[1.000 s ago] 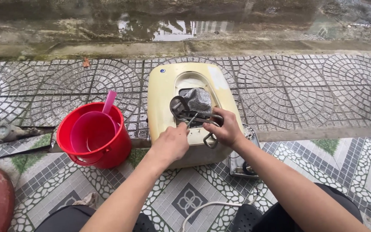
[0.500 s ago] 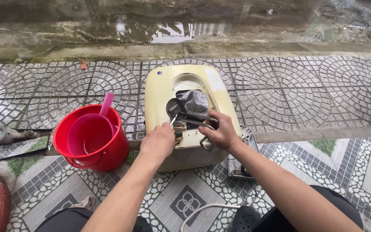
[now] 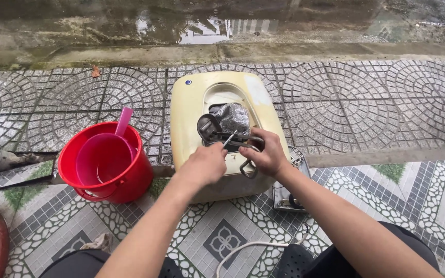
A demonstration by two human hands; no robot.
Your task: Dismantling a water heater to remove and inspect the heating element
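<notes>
Seen from above at frame centre: a cream-coloured appliance casing (image 3: 191,123) lying on the patterned tile floor (image 3: 366,103), its opening exposing a foil-wrapped part (image 3: 233,117) and metal fittings. Left hand (image 3: 204,166) reaching in from lower centre, forearm stretched forward, fingers pressed together and pinching a thin metal tool (image 3: 228,140). Right hand (image 3: 264,153) alongside, knuckles up, fingers curled around a metal clamp piece (image 3: 248,167) at the casing's near edge. At left, a red bucket (image 3: 130,180) holding a pink scoop (image 3: 104,157). Wet pavement across the top of the frame.
</notes>
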